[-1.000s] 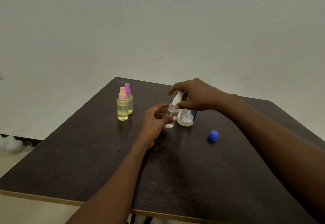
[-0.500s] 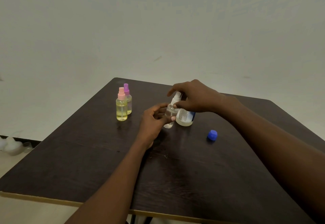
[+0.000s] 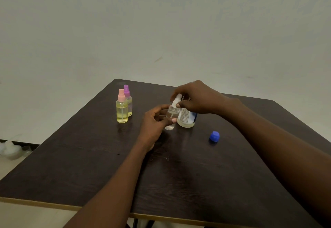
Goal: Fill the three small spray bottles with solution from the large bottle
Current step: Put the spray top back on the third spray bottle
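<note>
a clear bottle point(image 3: 171, 119), just left of the large bottle point(image 3: 187, 119), is gripped in the curled left hand point(image 3: 154, 125). its white sprayer point(image 3: 176, 99) is pinched by the right hand point(image 3: 197, 98).

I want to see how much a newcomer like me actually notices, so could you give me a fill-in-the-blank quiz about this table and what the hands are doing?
1. The loose cap lying on the dark table is ___.
2. The left hand grips the clear spray bottle, and the right hand pinches its ___ top.
3. The yellow-filled spray bottle in front of the purple-topped spray bottle has a ___ top.

Missing words: blue; white; pink.
</note>
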